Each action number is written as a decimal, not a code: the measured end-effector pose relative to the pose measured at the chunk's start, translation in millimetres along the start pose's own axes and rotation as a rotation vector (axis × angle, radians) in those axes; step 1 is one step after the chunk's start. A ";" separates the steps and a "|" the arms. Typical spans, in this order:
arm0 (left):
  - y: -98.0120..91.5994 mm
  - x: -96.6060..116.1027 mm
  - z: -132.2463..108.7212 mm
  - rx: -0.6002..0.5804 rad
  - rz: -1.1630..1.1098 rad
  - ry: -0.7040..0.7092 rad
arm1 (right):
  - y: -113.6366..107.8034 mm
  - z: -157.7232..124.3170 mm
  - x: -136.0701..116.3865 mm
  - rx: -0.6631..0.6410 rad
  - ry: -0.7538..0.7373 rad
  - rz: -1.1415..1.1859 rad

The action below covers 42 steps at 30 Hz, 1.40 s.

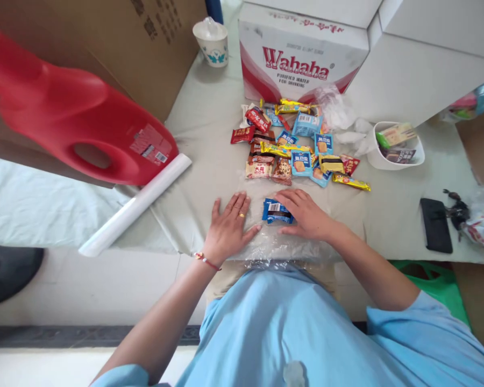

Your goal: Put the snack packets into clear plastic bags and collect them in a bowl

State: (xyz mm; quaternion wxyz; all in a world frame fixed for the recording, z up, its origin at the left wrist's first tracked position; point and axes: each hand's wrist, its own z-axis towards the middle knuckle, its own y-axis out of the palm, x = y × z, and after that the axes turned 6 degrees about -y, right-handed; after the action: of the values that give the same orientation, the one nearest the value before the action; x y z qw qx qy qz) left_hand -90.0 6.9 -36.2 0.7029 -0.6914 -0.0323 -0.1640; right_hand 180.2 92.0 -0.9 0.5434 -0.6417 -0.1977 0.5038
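A dark blue snack packet [279, 213] with a barcode lies on a sheet of clear plastic film [280, 242] at the table's near edge. My right hand [304, 214] rests at the packet's right side, fingers apart and touching or just over its edge. To the packet's left, my left hand [232, 223] lies flat with fingers spread, holding nothing. It wears a ring and a red cord bracelet. Beyond both hands is a spread of wrapped snacks [301, 163] in blue, yellow, red and brown. The film's near end hangs over the edge against my blue shirt.
A red jug [80, 118] and a white plastic roll [137, 207] lie on the left. Behind stand a paper cup [215, 51] and a Wahaha carton [298, 59]. On the right are a white tub [399, 161] holding snacks, a black phone [435, 226] and keys [457, 212].
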 end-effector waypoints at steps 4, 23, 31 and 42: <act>-0.5 -0.5 0.3 -0.013 -0.004 -0.014 | -6.2 -4.2 2.6 -0.011 0.041 -0.024; 0.9 -3.5 0.8 -0.039 0.004 -0.018 | 7.0 -16.3 -1.6 0.004 0.149 -0.069; -9.9 -22.5 -20.5 0.108 -0.108 0.147 | -8.8 -94.7 -30.4 0.224 0.069 0.098; -24.5 -39.4 -33.4 -0.185 -0.217 0.270 | 16.9 -125.8 -34.9 0.254 0.162 0.251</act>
State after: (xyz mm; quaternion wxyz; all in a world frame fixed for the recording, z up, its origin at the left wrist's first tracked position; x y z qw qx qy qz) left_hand -140.0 -18.4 -24.8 0.6126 -0.7171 0.0029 -0.3324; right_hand 269.1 -4.2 -13.4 0.5672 -0.6260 -0.0063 0.5352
